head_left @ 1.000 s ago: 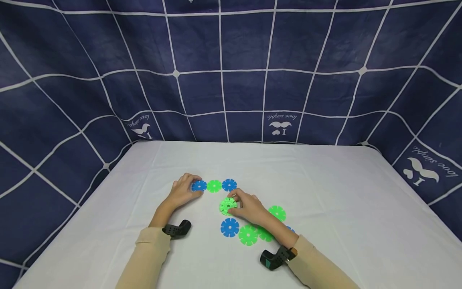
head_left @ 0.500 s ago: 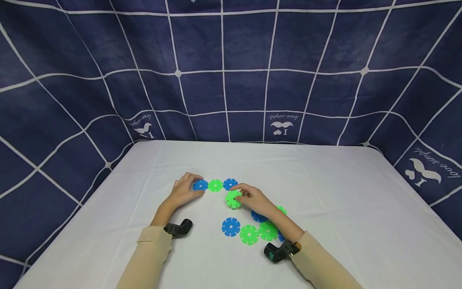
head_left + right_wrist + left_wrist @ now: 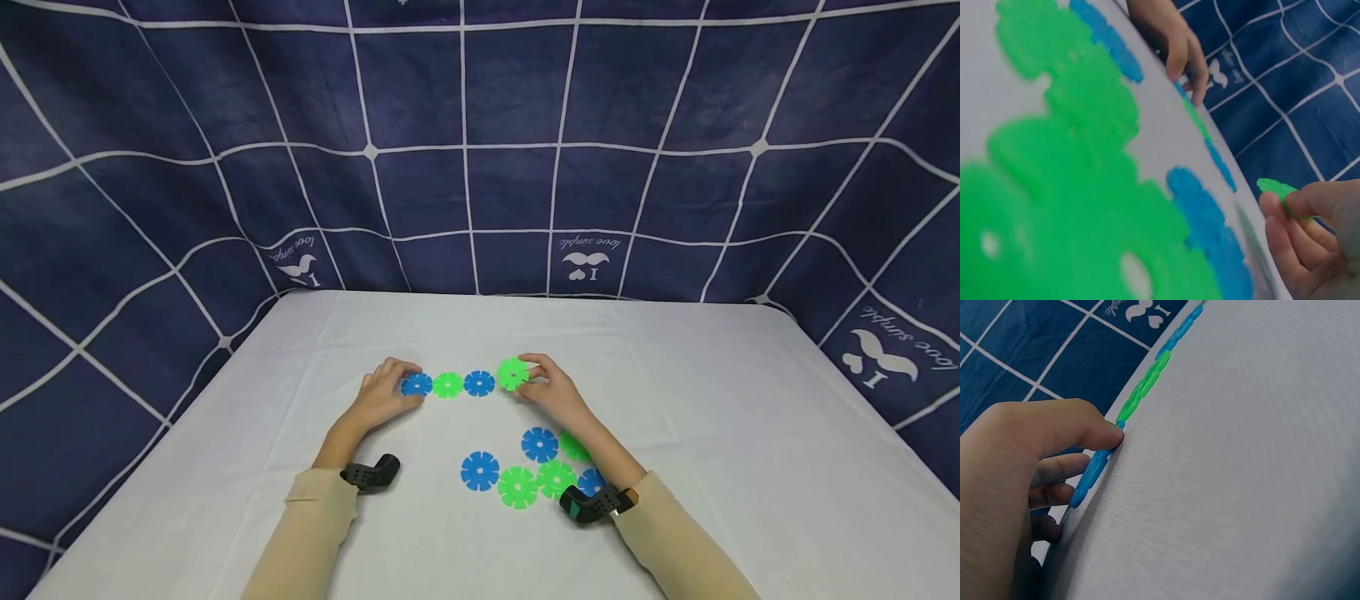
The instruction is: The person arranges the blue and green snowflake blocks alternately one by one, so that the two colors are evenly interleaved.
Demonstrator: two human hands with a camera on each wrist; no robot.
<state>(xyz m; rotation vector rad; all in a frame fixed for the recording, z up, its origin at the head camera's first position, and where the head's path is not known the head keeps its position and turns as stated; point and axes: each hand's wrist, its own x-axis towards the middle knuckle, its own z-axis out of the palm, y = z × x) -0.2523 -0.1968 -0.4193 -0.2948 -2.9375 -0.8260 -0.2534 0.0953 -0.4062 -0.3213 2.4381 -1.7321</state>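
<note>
While the left hand grips a notched blue plastic disc, the right hand pinches a scalloped green disc.

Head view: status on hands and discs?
Left hand holding blue disc. Right hand pinching green disc, raised. Gap to the nearest blue disc; nothing visible in it.

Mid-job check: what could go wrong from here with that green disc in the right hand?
The green disc in the right hand could bump the row's rightmost blue disc, just beside it, and knock the row crooked.
The black wrist device overlaps a loose blue disc in the head view; if low enough, it might drag it.
The left hand grips the row's leftmost blue disc, so a twitch may shift that end.
</note>
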